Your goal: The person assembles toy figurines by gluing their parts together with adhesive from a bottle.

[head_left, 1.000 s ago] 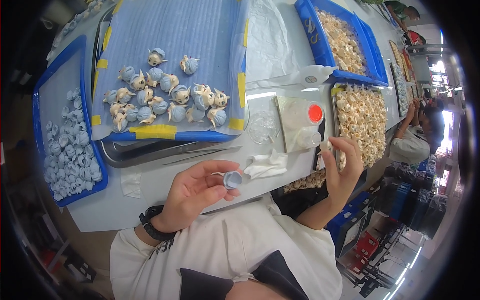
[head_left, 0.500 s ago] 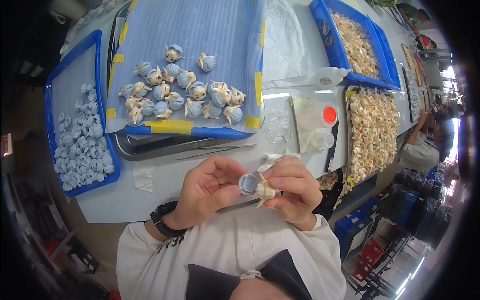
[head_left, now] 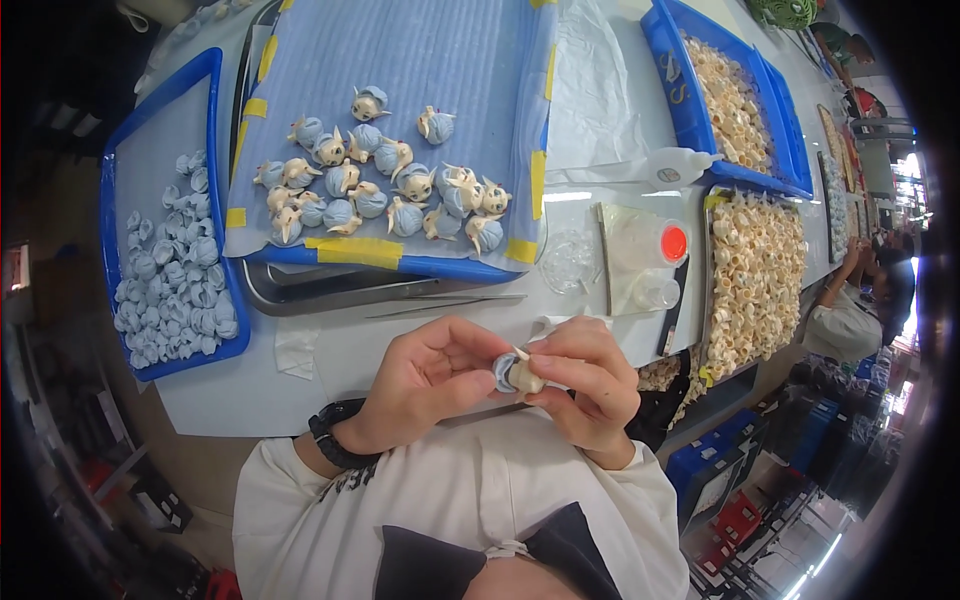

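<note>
Just in front of my chest, my left hand (head_left: pixel 436 378) pinches a blue-grey doll hair piece (head_left: pixel 504 372) between thumb and fingers. My right hand (head_left: pixel 590 385) grips a cream doll head piece (head_left: pixel 524 378) with pointed ears. The two parts meet, with the hair piece against the head's open left side. Fingers cover part of both. Beyond my hands, several assembled doll heads (head_left: pixel 404 216) with blue-grey hair lie on the lined tray (head_left: pixel 460 268). To the left, a blue tray (head_left: pixel 240 335) holds many loose hair pieces (head_left: pixel 180 290).
Tweezers (head_left: pixel 450 304) lie in front of the lined tray. At the right are a squeeze bottle (head_left: pixel 675 167), a red-capped container (head_left: pixel 673 242), a clear small jar (head_left: pixel 656 294), a tray of cream head pieces (head_left: pixel 752 275) and a blue bin (head_left: pixel 690 85). Another person (head_left: pixel 845 315) sits far right.
My hands have come together: the hair piece and the head piece were slightly apart and now touch. The whole view has shifted a little, so the trays appear farther right.
</note>
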`<state>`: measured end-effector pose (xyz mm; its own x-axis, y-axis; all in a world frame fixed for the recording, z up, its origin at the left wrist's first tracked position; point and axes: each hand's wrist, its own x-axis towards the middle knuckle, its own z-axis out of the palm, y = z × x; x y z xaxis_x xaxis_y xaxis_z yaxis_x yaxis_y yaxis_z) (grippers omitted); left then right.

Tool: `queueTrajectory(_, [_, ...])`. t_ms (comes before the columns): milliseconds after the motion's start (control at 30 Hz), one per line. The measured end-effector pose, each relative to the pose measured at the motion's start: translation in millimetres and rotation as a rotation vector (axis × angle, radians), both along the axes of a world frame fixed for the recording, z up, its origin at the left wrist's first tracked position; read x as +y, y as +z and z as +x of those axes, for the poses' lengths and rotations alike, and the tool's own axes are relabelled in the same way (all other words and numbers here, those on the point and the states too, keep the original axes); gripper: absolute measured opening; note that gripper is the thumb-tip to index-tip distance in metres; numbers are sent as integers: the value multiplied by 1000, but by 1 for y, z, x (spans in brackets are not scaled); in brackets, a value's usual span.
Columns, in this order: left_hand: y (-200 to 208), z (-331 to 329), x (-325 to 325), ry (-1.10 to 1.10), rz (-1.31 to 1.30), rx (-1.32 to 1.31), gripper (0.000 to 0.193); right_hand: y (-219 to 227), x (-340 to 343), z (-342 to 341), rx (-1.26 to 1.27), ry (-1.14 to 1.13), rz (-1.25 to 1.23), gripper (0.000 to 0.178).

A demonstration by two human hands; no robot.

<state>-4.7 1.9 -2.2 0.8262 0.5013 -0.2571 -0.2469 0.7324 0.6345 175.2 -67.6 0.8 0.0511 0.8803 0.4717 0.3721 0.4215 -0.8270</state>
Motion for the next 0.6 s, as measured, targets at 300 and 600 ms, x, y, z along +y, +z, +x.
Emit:
queueTrajectory(300, [4, 3, 2, -33, 2, 147, 26, 7, -7, -3, -326, -111, -24, 39])
queueTrajectory(600, [7, 5, -3, -39, 73, 197, 27, 0, -11, -6, -281, -149, -13, 37])
